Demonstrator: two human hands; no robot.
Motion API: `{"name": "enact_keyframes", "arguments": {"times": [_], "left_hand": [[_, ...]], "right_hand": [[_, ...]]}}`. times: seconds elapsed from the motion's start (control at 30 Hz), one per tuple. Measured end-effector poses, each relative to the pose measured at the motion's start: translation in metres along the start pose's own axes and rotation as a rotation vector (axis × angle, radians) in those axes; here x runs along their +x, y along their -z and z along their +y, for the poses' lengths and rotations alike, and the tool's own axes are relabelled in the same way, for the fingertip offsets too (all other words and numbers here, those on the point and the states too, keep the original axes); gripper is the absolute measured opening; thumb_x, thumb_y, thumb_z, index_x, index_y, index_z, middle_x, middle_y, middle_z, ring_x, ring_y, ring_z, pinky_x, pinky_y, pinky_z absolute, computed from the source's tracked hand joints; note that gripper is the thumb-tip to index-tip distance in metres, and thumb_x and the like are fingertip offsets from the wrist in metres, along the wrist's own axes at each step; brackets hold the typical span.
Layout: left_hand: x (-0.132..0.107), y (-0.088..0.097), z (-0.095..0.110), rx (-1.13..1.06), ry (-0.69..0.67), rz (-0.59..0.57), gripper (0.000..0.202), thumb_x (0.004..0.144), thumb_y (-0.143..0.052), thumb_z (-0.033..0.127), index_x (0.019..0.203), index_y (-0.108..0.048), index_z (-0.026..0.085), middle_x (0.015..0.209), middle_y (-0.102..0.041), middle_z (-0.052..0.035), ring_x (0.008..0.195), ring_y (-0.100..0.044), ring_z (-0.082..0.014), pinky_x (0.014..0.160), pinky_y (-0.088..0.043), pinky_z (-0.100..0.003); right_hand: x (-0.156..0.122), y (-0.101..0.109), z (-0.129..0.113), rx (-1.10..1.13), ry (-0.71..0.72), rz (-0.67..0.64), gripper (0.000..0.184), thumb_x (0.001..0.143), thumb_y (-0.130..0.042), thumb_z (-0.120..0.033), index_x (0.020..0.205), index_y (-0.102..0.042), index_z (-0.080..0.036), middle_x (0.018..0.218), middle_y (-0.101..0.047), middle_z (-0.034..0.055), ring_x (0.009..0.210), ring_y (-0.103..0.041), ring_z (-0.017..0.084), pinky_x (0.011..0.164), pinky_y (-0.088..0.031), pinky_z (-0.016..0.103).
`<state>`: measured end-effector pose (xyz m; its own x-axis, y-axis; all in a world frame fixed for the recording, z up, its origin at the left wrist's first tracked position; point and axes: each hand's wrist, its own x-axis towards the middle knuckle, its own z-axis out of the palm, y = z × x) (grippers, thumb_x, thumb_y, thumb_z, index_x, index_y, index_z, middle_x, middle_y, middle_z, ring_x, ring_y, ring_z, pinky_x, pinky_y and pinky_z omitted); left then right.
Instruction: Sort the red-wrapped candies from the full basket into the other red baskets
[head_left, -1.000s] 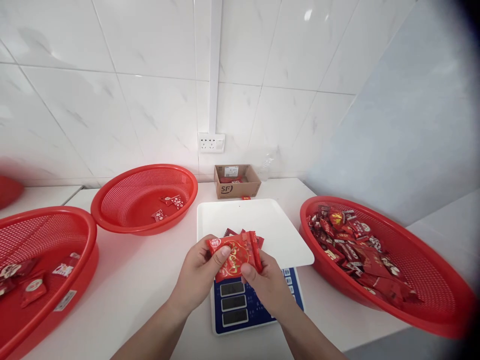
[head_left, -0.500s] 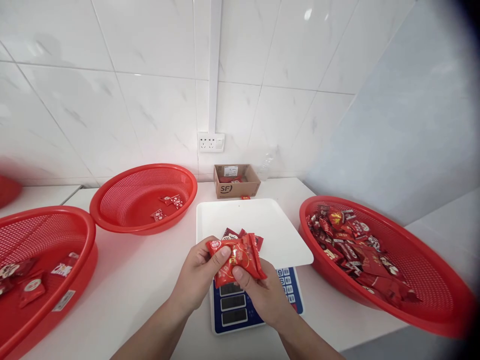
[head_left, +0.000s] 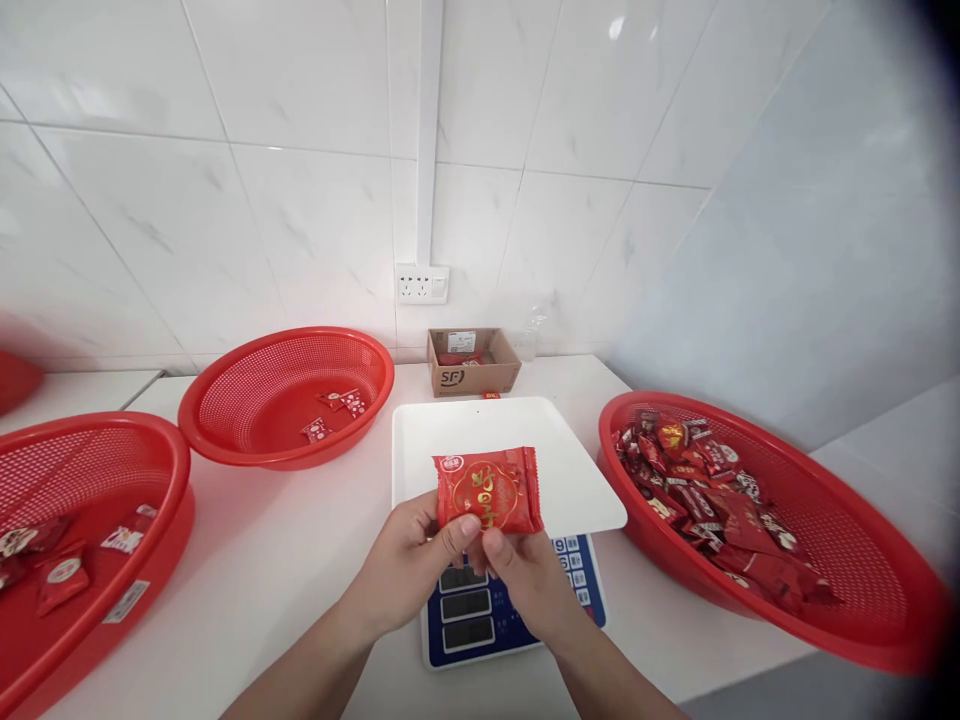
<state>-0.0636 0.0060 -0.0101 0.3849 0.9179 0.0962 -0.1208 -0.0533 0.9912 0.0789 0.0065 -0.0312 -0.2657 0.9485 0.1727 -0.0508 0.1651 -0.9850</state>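
From the head view, you had a red packet (head_left: 491, 490) in both hands, its face with gold lettering turned toward you. Your left hand (head_left: 411, 560) had its grip clamped on the packet's lower left part, the thumb lying across the front. Your right hand (head_left: 525, 580) had its grip clamped on the lower edge too, its thumb just beside the left one; the fingers behind were mostly hidden. The packet was raised over the scale (head_left: 469, 633), covering part of the white plate (head_left: 480, 425) from your viewpoint. Below your hands showed the scale's blue panel, with three dark displays on the left and keys on the right.

Behind the plate, a cardboard box (head_left: 480, 378) stood near the wall (head_left: 300, 220), with some red wrapping inside. A socket (head_left: 421, 285) was fixed on the tiles above it.

On your right, a red basket (head_left: 874, 550) held a heap of sweets (head_left: 739, 500), mostly in red wrappers, its rim close by the plate. On your left, the far basket (head_left: 251, 400) held a few small packs (head_left: 339, 406), and the near basket (head_left: 172, 520), cut off by the view's edge, held several more, with a label on its outside. The white surface (head_left: 315, 560) carried all of these.
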Motion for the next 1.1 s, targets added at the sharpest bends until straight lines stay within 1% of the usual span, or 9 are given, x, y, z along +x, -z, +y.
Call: {"name": "enact_keyframes", "arguments": {"times": [0.1, 0.2, 0.33, 0.5, 0.67, 0.83, 0.93, 1.0, 1.1], "left_hand": [[0.000, -0.003, -0.002, -0.020, 0.006, 0.025, 0.031, 0.085, -0.050, 0.043, 0.069, -0.052, 0.017, 0.061, -0.055, 0.0020, 0.057, -0.052, -0.0111, 0.055, -0.040, -0.022], [0.000, -0.005, -0.004, -0.018, 0.007, 0.042, 0.033, 0.084, -0.051, 0.045, 0.067, -0.051, 0.017, 0.059, -0.053, 0.0019, 0.055, -0.050, -0.0109, 0.053, -0.039, -0.022], [-0.001, -0.005, -0.003, -0.013, 0.012, 0.052, 0.034, 0.084, -0.051, 0.045, 0.066, -0.050, 0.017, 0.059, -0.052, 0.0016, 0.056, -0.049, -0.0108, 0.053, -0.039, -0.022], [-0.001, -0.003, -0.004, -0.049, 0.037, -0.054, 0.036, 0.084, -0.048, 0.049, 0.067, -0.051, 0.017, 0.062, -0.051, 0.0005, 0.059, -0.049, -0.0114, 0.054, -0.040, -0.022], [0.000, -0.002, -0.003, -0.015, 0.019, -0.085, 0.043, 0.081, -0.048, 0.057, 0.067, -0.051, 0.017, 0.062, -0.049, 0.0004, 0.056, -0.045, -0.0107, 0.053, -0.040, -0.022], [-0.001, -0.002, -0.001, -0.004, 0.059, -0.054, 0.038, 0.079, -0.055, 0.052, 0.069, -0.056, 0.015, 0.063, -0.054, -0.0006, 0.058, -0.048, -0.0114, 0.054, -0.040, -0.022], [-0.001, -0.003, -0.001, -0.025, 0.052, -0.012, 0.035, 0.079, -0.056, 0.048, 0.070, -0.057, 0.015, 0.065, -0.057, -0.0010, 0.061, -0.050, -0.0119, 0.055, -0.040, -0.022], [-0.001, -0.003, -0.001, -0.034, 0.039, -0.022, 0.034, 0.081, -0.054, 0.046, 0.070, -0.058, 0.015, 0.066, -0.058, -0.0016, 0.063, -0.052, -0.0131, 0.056, -0.040, -0.022], [-0.001, -0.002, -0.001, -0.008, 0.033, -0.027, 0.031, 0.082, -0.054, 0.044, 0.070, -0.060, 0.016, 0.066, -0.058, -0.0007, 0.063, -0.052, -0.0128, 0.055, -0.039, -0.022]], "right_hand": [[-0.001, -0.004, -0.002, 0.030, -0.014, -0.051, 0.042, 0.081, -0.046, -0.058, 0.063, -0.051, -0.020, 0.057, -0.051, -0.0003, 0.053, -0.046, 0.012, 0.051, -0.042, 0.025], [-0.002, -0.006, -0.002, 0.027, -0.019, -0.059, 0.044, 0.083, -0.044, -0.057, 0.059, -0.048, -0.021, 0.056, -0.049, -0.0006, 0.053, -0.047, 0.012, 0.053, -0.043, 0.025], [-0.003, -0.006, -0.001, 0.024, 0.002, -0.053, 0.043, 0.081, -0.045, -0.060, 0.061, -0.049, -0.022, 0.055, -0.047, -0.0008, 0.053, -0.048, 0.013, 0.053, -0.045, 0.026], [-0.004, -0.005, 0.002, -0.016, -0.001, 0.002, 0.045, 0.081, -0.044, -0.061, 0.058, -0.048, -0.023, 0.052, -0.046, -0.0007, 0.049, -0.044, 0.013, 0.051, -0.046, 0.028], [-0.003, -0.006, 0.000, -0.057, -0.008, 0.061, 0.043, 0.080, -0.047, -0.059, 0.056, -0.048, -0.024, 0.052, -0.046, -0.0008, 0.050, -0.046, 0.015, 0.051, -0.045, 0.029], [-0.004, -0.004, 0.003, -0.037, -0.007, 0.032, 0.041, 0.081, -0.047, -0.058, 0.059, -0.050, -0.024, 0.052, -0.049, -0.0013, 0.049, -0.046, 0.013, 0.050, -0.045, 0.028], [-0.005, -0.001, 0.012, -0.028, 0.020, 0.058, 0.042, 0.080, -0.046, -0.061, 0.064, -0.054, -0.022, 0.056, -0.053, 0.0006, 0.052, -0.048, 0.014, 0.050, -0.044, 0.028], [-0.006, 0.000, 0.017, 0.015, 0.050, 0.077, 0.047, 0.079, -0.044, -0.064, 0.066, -0.056, -0.020, 0.057, -0.055, 0.0020, 0.054, -0.050, 0.015, 0.049, -0.043, 0.027], [-0.005, 0.002, 0.016, 0.031, 0.014, 0.126, 0.046, 0.081, -0.046, -0.060, 0.062, -0.053, -0.019, 0.054, -0.052, 0.0010, 0.051, -0.048, 0.013, 0.048, -0.041, 0.026]]}}
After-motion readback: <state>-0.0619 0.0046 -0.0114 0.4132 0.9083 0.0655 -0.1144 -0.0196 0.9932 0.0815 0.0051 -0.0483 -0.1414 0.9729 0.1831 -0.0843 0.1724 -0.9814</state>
